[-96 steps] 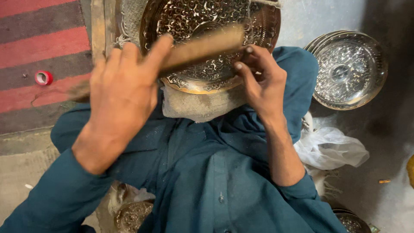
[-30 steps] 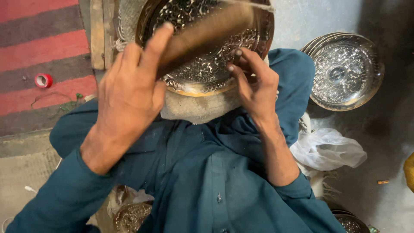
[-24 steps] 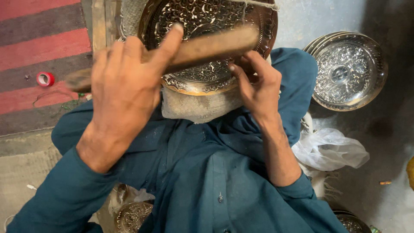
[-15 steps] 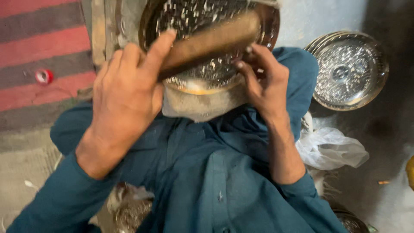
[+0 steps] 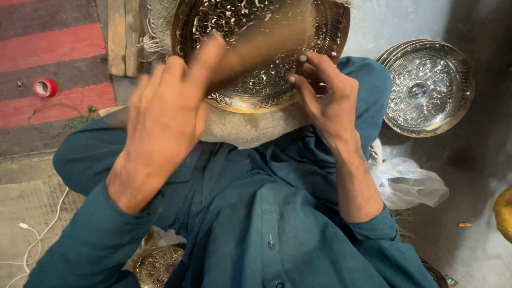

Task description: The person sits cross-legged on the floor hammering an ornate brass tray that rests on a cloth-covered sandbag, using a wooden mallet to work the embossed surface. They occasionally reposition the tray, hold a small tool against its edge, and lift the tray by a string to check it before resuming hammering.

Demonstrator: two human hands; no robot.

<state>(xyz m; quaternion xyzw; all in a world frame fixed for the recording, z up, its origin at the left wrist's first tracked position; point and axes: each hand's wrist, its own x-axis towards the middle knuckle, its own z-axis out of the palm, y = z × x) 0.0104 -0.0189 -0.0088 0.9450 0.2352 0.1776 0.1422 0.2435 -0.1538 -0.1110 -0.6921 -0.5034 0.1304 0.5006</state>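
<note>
Filling most of the lower view is the person's teal shirt (image 5: 256, 224), its sleeves running up to both forearms. Lying across the lap above it is a large engraved brass tray (image 5: 256, 80), tilted toward the camera and resting on a pale cloth pad (image 5: 250, 128) that is showing just under its near rim. Off to the right, well apart on the grey floor, a stack of silvery embossed plates (image 5: 426, 88) is sitting, and a crumpled white plastic bag (image 5: 408, 184) is lying just beside the right elbow. To the far left a red and grey striped rug (image 5: 53, 64) is spreading out, with wooden slats (image 5: 122, 34) lying at its edge. The left hand (image 5: 165, 120) is closing its fingers around a long wooden mallet (image 5: 261, 45), which is blurring across the tray's face. The right hand (image 5: 325, 98) is curling at the tray's right rim, pinching a thin dark punch (image 5: 301, 63) between thumb and fingertips, its tip seeming to be touching the metal. A smaller engraved dish (image 5: 157, 264) is peeking out below the left sleeve. A small red tape roll (image 5: 45, 87) is sitting on the rug.
</note>
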